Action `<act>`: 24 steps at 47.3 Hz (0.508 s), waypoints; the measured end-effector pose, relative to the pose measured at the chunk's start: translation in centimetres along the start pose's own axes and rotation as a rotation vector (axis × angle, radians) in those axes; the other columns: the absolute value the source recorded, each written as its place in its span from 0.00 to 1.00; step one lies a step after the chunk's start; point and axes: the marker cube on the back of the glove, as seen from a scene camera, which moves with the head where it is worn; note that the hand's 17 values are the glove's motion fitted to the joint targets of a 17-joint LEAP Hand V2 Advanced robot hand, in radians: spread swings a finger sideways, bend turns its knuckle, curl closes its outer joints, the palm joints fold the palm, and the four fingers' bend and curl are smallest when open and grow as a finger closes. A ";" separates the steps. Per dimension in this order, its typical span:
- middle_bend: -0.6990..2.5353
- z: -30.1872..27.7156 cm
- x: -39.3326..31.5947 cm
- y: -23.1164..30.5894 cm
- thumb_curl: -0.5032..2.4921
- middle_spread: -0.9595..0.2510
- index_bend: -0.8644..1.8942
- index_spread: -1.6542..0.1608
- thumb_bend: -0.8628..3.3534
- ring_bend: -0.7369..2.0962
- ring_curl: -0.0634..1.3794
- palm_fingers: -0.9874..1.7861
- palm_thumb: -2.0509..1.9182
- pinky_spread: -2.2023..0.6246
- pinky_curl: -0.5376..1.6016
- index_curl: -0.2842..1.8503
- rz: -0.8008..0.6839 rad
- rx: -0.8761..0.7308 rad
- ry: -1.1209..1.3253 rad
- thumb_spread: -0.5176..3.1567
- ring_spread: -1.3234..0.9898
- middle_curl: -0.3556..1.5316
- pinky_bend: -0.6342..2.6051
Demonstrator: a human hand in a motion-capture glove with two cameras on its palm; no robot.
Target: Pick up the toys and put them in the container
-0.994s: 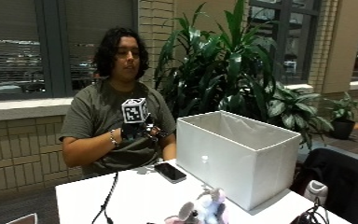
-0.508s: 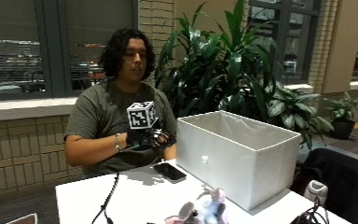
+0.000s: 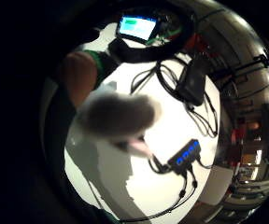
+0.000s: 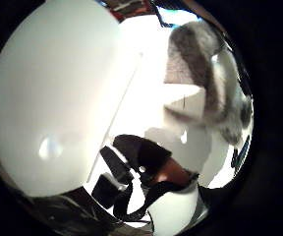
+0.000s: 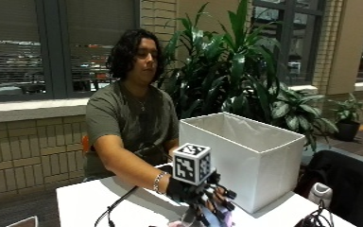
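Observation:
My gloved right hand is low over the white table, just in front of the white fabric container. Its fingers are spread and point down at a pink and purple toy at the table's near edge. Both palm views show a fluffy grey and white plush toy close to the palm, a pink part sticking out of it. I cannot see the fingers closed round it. The container's wall stands right beside the hand.
A black phone, a hub with blue lights and looping cables lie on the table. The person's other forearm rests near the toy. A lit screen stands at the far end. A dark chair stands beside the container.
The gloved hand has come down from chest height to the table, in front of the container and over the toys.

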 end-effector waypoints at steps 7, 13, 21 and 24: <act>0.26 4.4 -0.3 -2.0 0.22 0.69 0.32 0.71 0.19 0.53 0.25 0.45 0.49 0.74 0.44 0.21 -0.050 0.133 0.043 0.40 0.47 0.31 0.53; 0.35 3.9 -0.8 -2.0 0.23 0.61 0.35 0.71 0.21 0.64 0.28 0.71 0.53 0.67 0.41 0.19 -0.092 0.334 0.100 0.45 0.44 0.35 0.52; 0.43 -4.0 -1.1 -0.3 0.26 0.57 0.37 0.71 0.23 0.70 0.36 0.80 0.58 0.65 0.43 0.20 -0.118 0.503 0.026 0.49 0.45 0.42 0.49; 0.46 -10.1 -2.5 1.0 0.27 0.56 0.37 0.71 0.24 0.71 0.37 0.80 0.59 0.65 0.43 0.20 -0.133 0.595 -0.037 0.49 0.45 0.44 0.49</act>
